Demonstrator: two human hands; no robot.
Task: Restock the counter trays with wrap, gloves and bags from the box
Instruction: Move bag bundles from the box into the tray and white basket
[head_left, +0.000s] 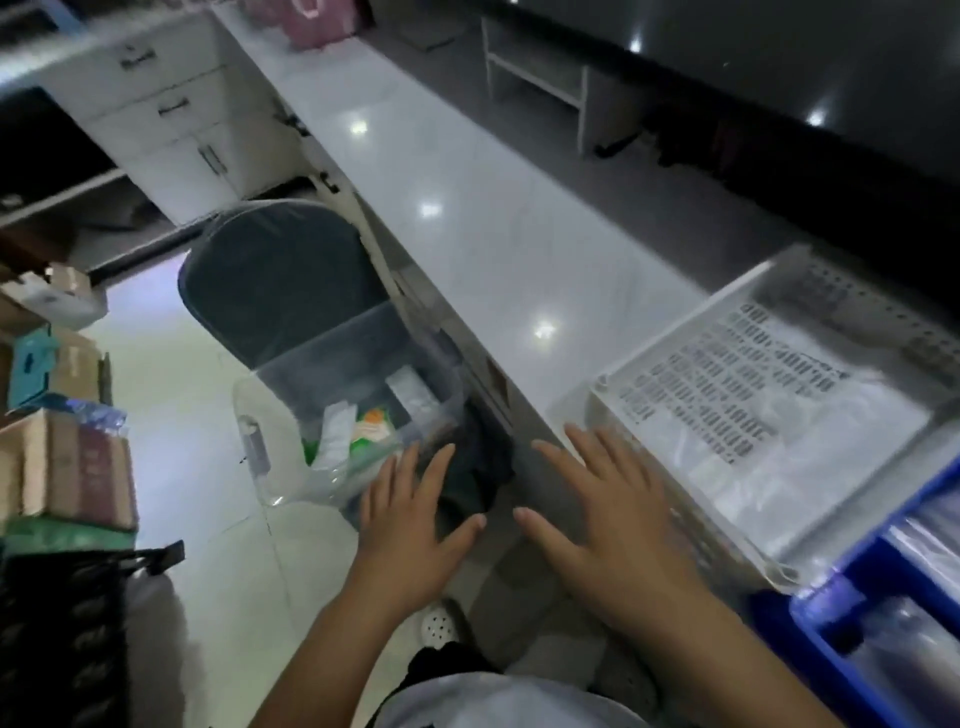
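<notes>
A clear plastic box (270, 431) sits on a chair seat below the counter, with white and green-orange packets (371, 423) inside. My left hand (415, 525) hovers just right of the box with fingers spread and empty. Over the counter's front edge, my right hand (608, 509) is open too, beside a white perforated tray (670, 332) that holds clear plastic bags (810, 457). A blue tray (831, 660) at the lower right holds shiny rolls of wrap (924, 540). The view is motion-blurred.
A long white counter (441, 171) runs away to the upper left. The dark chair back (280, 280) rises behind the box. Stacked cartons (67, 467) and a black crate (57, 639) stand on the left floor. White drawers (171, 104) are at the far end.
</notes>
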